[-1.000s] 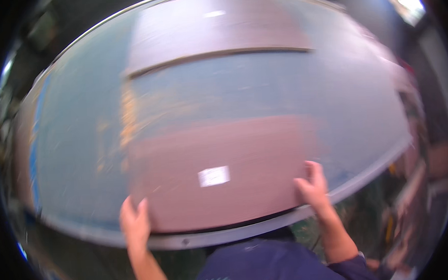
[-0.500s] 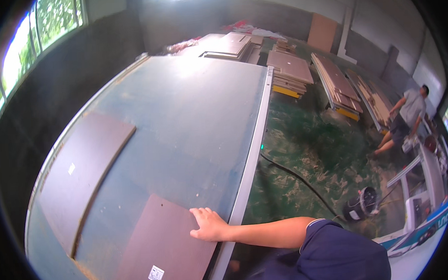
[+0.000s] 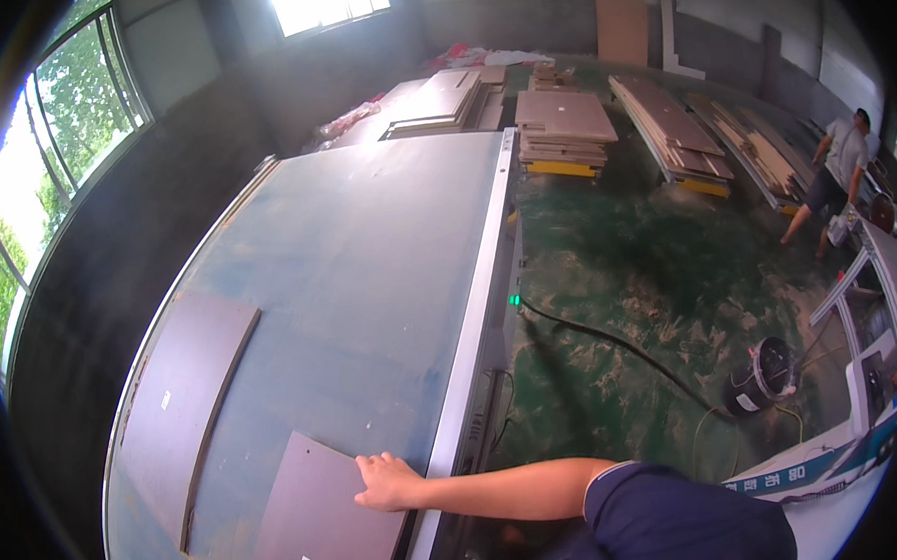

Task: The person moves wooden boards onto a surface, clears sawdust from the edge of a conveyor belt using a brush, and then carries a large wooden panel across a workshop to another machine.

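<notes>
My right hand (image 3: 389,483) reaches in from the right with the arm stretched across the table edge. It takes hold of the far right corner of a brownish-pink flat board (image 3: 324,526), the thumb over its top face and the fingers bent at its far edge. A small hole and a white label show on this board. To its left lies another flat board (image 3: 188,391) of the same colour, with a small white label, apart from the first. Both rest on a wide grey-blue table (image 3: 357,254). My left hand is not in view.
A pale metal rail (image 3: 470,309) edges the table's right side. Beyond it, a black hose (image 3: 611,338) crosses the green floor to a dark bucket (image 3: 761,376). Stacked boards (image 3: 567,120) stand at the back. At far right, a person (image 3: 839,168) stands near a metal frame (image 3: 864,272).
The whole view has tilted up and shifted a little. My right hand keeps its place at the board's corner. The person at the far right has changed leg position.
</notes>
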`<act>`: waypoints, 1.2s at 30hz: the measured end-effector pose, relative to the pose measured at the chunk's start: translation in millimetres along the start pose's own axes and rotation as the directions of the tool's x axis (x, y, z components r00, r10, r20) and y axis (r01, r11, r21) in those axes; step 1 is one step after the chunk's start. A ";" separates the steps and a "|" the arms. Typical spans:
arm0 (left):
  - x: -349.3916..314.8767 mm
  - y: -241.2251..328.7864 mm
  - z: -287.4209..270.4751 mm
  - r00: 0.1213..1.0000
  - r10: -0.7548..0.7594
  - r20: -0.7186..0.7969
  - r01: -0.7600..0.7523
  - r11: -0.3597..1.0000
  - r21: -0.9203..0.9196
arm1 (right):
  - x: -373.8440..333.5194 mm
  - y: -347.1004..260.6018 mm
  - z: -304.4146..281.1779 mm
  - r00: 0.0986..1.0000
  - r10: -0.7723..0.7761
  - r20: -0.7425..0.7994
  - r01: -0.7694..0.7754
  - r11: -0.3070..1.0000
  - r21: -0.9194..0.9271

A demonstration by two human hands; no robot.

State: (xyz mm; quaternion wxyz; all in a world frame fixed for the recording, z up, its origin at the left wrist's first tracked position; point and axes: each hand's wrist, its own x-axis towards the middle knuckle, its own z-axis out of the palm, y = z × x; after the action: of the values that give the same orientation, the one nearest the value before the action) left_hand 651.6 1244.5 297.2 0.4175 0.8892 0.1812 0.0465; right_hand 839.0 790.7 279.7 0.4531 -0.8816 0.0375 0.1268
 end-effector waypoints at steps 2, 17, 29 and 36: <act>8.1 1.0 2.7 0.997 0.074 0.030 -0.076 0.995 0.066 | -4.0 -4.0 -1.0 1.000 0.009 -0.024 -0.009 1.000 -0.001; 74.8 81.4 54.7 0.981 -0.168 0.094 0.145 0.967 0.208 | 6.5 -42.8 -43.2 0.989 0.088 0.116 -0.094 0.994 0.050; 97.2 113.5 77.2 0.989 -0.134 0.066 0.122 0.980 0.157 | -16.5 -44.8 -51.6 0.992 0.106 -0.070 -0.097 0.988 0.124; 102.4 151.6 100.5 0.997 -0.082 -0.004 0.082 0.991 0.105 | -47.8 1.3 -117.1 0.938 0.126 -0.324 -0.067 0.980 0.187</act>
State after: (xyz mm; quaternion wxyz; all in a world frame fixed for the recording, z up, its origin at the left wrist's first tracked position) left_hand 813.2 1119.7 340.3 0.3718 0.9017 0.2198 0.0197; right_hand 814.9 692.9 356.3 0.5082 -0.8446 0.1681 -0.0058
